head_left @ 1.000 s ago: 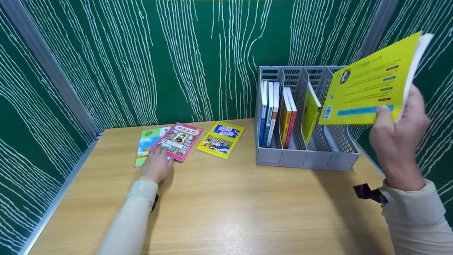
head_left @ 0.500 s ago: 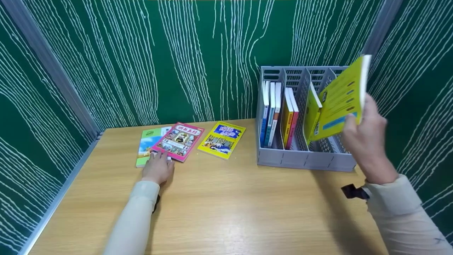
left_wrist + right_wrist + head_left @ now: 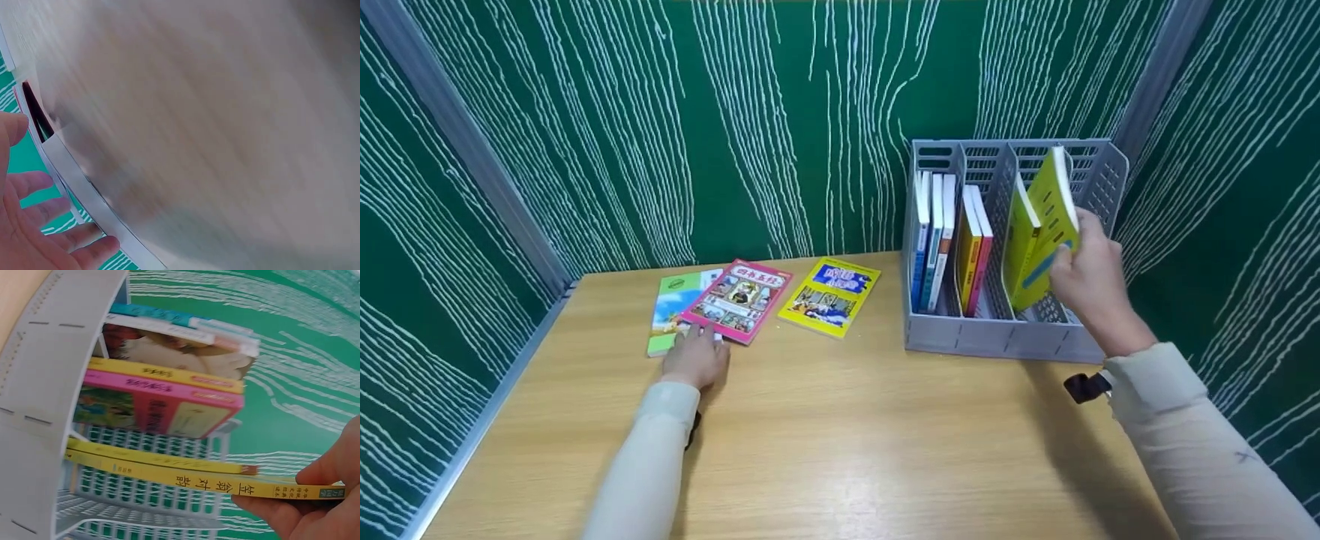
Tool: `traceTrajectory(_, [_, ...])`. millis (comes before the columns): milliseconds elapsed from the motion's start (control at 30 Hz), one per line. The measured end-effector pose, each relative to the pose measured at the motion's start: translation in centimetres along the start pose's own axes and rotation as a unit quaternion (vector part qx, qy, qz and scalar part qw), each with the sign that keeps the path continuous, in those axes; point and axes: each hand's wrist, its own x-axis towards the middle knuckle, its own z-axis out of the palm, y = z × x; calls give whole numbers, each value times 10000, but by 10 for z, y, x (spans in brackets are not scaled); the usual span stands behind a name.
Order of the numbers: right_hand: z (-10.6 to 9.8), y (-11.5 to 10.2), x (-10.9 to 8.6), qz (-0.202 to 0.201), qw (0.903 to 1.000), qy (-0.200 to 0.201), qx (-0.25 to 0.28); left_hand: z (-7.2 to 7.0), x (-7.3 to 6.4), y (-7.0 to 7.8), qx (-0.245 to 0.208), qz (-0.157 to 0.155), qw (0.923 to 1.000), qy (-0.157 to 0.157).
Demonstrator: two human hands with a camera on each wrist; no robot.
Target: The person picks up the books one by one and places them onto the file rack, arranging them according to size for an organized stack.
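My right hand (image 3: 1099, 281) pinches a yellow book (image 3: 214, 479) by its outer end, thumb on one cover and fingers on the other. The book stands upright in the third compartment of the grey file rack (image 3: 997, 337), beside another yellow book (image 3: 1021, 244). On the table's left side my left hand (image 3: 695, 358) lies at the near edges of a pink book (image 3: 742, 296) and a green-and-blue book (image 3: 666, 304) partly under it. The left wrist view has the fingers of that hand (image 3: 45, 219) extended against the books' edges.
Several books with white page edges (image 3: 936, 240) fill the rack's left compartment. A yellow-orange book (image 3: 966, 255) and a pink-spined book (image 3: 981, 255) share the second. Another yellow book (image 3: 831, 296) lies flat on the wooden table (image 3: 840, 435), and green walls with white lines enclose it.
My right hand has moved left and brought the yellow book from above the rack's right side down into the third compartment. The left hand has hardly moved.
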Motion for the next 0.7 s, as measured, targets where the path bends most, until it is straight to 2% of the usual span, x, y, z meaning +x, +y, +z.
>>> traceTrajectory(200, [11,19,16,273,9991,-251,-194,-5,4,4,130,-120,9998,-2])
traceTrajectory(367, [16,29,25,479,9979,-348,-247,-10,7,9,451,-33,9989,91])
traceTrajectory(500, [17,31,33,538,9978,-341,-192,-12,11,12,396,8,9992,51])
traceTrajectory(700, [18,32,44,555,9971,-463,-240,-12,17,11,257,-173,9995,-102])
